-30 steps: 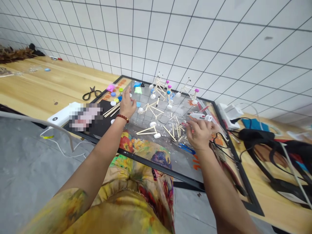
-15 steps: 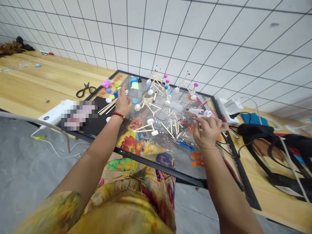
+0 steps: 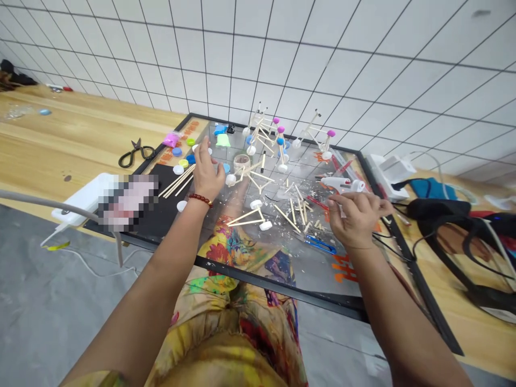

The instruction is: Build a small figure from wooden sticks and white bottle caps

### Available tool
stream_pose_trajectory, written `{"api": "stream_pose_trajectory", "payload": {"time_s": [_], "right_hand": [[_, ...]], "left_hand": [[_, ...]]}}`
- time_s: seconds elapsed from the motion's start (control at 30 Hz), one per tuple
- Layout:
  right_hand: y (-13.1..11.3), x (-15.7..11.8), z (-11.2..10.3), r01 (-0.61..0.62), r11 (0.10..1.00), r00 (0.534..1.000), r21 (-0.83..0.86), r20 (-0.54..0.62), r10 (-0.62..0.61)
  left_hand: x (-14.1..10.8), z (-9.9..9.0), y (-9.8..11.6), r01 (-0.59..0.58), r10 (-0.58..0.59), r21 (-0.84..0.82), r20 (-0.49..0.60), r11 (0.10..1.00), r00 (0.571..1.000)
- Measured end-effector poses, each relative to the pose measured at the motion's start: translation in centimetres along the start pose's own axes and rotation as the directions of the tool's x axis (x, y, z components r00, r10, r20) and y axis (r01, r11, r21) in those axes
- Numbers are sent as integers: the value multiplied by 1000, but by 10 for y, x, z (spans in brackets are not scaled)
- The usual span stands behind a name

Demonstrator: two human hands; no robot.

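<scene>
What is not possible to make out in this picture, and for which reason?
All in the head view:
- Right hand: whether it pinches something small; its own fingers hide this.
- White cap: its full outline; the left hand covers part.
- Pixelated patch: what lies there; coarse blocks blur it.
- Black strapped item: its whole shape; the right edge cuts it off.
</scene>
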State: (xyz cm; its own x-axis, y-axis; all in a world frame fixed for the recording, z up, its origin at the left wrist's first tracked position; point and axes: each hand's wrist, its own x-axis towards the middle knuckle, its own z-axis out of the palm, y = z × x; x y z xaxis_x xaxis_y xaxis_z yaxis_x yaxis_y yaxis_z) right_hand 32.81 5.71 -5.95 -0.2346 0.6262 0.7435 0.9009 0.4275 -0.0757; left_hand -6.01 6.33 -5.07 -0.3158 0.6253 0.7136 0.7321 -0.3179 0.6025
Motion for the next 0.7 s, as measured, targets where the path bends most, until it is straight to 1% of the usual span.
{"api": "stream_pose_trajectory", "payload": {"time_s": [0.1,0.23,0.5,0.7], "right_hand": [[-1,-1,2,0,1000,1000,-7,15,0],[1,-2,4,-29,999,999,-23,41,30],[6,-1,6,-45,999,999,1,-25,45],[-5,0,0,-90,996,994,1,68,90]], "left_hand": [[0,0,1,0,0,-8,-7,1000,1000],[0,0,5,-20,20,26,1,999,1000],[-1,2,9,-26,26,3,-42,1000,999],[1,-5,21,-78,78,-14,-49,997,996]]}}
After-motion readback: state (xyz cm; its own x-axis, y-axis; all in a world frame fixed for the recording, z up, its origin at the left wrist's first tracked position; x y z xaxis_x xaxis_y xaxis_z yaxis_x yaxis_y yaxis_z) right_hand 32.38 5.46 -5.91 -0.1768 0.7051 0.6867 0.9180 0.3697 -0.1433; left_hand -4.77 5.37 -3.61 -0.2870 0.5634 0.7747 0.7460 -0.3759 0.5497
